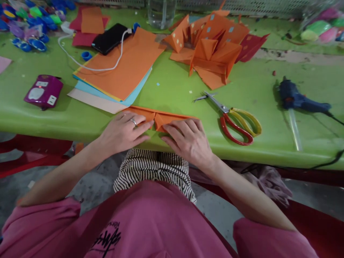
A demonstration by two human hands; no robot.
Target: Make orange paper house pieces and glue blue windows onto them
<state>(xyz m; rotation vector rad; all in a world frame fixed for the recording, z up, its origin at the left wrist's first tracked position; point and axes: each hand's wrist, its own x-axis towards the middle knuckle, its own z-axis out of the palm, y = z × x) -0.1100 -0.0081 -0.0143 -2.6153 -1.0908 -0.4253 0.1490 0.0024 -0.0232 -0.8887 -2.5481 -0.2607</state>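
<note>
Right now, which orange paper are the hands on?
The folded strip near the front edge of the table, under the left hand and right hand. The flat orange sheet, small orange card and dotted orange pieces lie farther back, untouched.

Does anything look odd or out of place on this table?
Mildly: tiny pale scraps lie beyond the folded orange paper like stray offcuts, and a white cable trails untidily across the large orange sheet. No spill shows.

Folded orange paper (161, 120) lies along the near edge of the green table (174, 91).
</note>
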